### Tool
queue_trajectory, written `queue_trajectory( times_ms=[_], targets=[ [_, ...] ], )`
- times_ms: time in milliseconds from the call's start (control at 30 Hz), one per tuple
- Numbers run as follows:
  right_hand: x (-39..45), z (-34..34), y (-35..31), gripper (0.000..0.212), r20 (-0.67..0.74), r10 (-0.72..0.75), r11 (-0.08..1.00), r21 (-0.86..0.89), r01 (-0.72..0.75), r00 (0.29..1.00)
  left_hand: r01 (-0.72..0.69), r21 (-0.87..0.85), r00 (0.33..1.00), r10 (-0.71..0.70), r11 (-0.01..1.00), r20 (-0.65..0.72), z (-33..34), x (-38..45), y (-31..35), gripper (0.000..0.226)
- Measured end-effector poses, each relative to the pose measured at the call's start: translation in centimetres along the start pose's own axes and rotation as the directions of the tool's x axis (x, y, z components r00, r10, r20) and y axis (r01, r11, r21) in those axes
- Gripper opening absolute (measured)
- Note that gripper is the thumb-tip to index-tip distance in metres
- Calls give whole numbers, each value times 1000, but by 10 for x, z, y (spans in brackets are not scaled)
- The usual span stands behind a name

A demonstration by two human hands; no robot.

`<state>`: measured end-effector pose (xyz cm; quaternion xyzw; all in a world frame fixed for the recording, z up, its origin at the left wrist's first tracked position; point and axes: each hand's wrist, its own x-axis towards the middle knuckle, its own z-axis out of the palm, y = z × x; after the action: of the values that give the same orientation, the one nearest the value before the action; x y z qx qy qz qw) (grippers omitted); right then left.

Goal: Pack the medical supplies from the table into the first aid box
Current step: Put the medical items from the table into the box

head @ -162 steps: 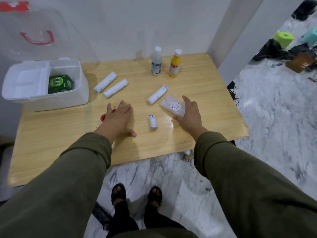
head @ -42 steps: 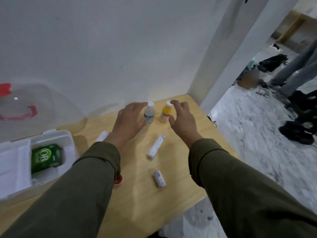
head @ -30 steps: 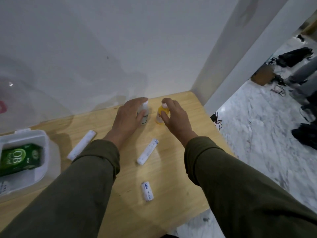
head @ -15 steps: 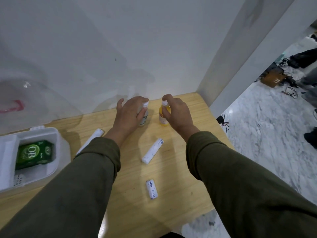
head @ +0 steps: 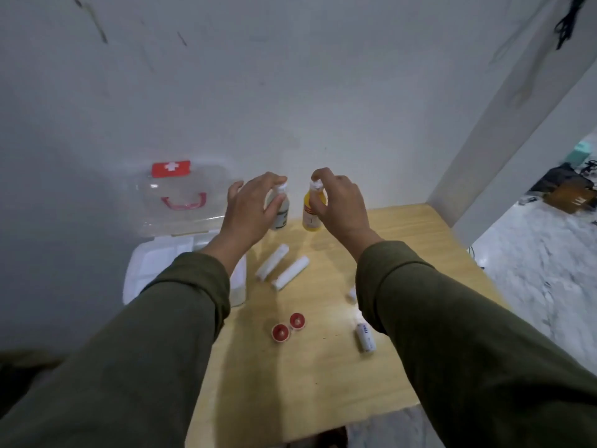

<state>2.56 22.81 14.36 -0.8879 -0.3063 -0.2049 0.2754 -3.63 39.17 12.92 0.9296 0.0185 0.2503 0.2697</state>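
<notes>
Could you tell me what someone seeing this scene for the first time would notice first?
The two hands at the back of the wooden table: the left hand grips a white bottle, the right hand a yellow bottle. Next, the red cross on the clear lid of the first aid box at left, then two red caps mid-table.

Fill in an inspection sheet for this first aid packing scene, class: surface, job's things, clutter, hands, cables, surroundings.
Surface: wooden table, against a white wall.
Job's things: first aid box open at the left, clear lid raised; white bottle and yellow bottle upright; two long rolls; short roll; two red caps.
Clutter: nothing seen.
Hands: left hand grips the white bottle; right hand grips the yellow bottle.
Cables: a wire hangs beyond the table's right edge.
Surroundings: marble floor, bags at far right.
</notes>
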Motion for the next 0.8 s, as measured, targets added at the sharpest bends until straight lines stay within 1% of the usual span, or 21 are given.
queue_trajectory(
  times_ms=[133,267,367,567,700,800],
  targets=[
    [1,11,-56,21,-19,-47,997,65,48,999,38,27,998,-36,999,-57,-53,-18,-20,25],
    [-3,25,-96,22,28,-52,992,117,49,998,76,29,994,-74,997,-81,-85,-38,-43,24],
    [-9,36,-116,24,62,-44,986,166,33,997,124,6,990,-123,992,-68,-98,-51,-56,24],
    [-27,60,-135,23,125,0,973,229,-29,992,201,-71,980,-200,977,22,-93,-64,-78,23],
    [-41,73,-130,20,142,60,965,245,-93,988,221,-194,975,-217,956,41,-80,-64,-87,24],
    [-50,81,-122,20,178,103,958,247,-145,979,241,-237,969,-222,941,104,-68,-63,-90,25]
  ],
)
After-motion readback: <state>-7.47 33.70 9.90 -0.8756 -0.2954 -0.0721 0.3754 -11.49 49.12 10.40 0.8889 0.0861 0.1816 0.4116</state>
